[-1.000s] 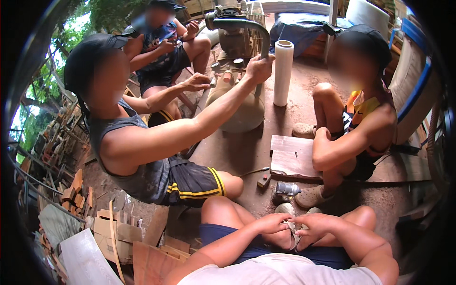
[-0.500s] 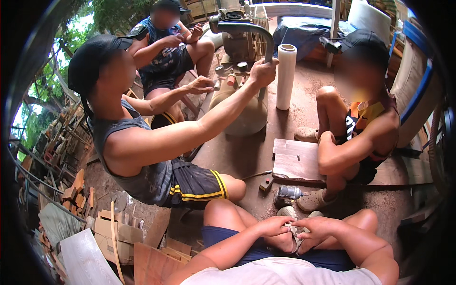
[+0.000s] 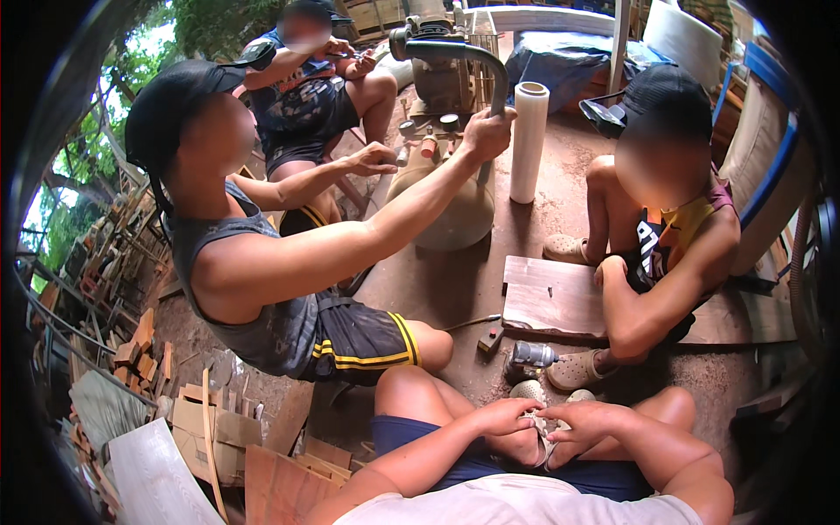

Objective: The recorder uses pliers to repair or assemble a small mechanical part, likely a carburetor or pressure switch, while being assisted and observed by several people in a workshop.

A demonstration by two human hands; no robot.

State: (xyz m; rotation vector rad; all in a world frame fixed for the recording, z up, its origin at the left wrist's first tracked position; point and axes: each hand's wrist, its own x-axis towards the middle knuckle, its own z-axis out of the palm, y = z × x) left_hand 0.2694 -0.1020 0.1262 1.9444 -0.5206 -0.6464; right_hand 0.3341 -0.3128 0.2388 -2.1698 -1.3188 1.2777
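Note:
My left hand (image 3: pixel 507 416) rests over my bent legs, its fingers loosely stretched out. My right hand (image 3: pixel 577 420) faces it with fingers apart, and the fingertips of the two hands meet. I see nothing held in either. Beneath them are my feet in pale clogs (image 3: pixel 528 392). Just beyond lies a cordless drill (image 3: pixel 532 355), the thing nearest my hands. A small dark box with a yellowish edge (image 3: pixel 490 339) sits to its left. Farther on, a flat wooden board (image 3: pixel 544 296) lies on the floor with a small dark piece on it.
A person at left grips the curved handle of an air compressor (image 3: pixel 442 214). Another crouches at right by the board; a third sits at the back. A roll of clear wrap (image 3: pixel 528 144) stands upright. Wood offcuts and a cardboard box (image 3: pixel 214 433) lie at lower left.
The person at right has raised their head and shifted their arm back off the board. The seated person at the back has lifted one hand. My hands have not moved.

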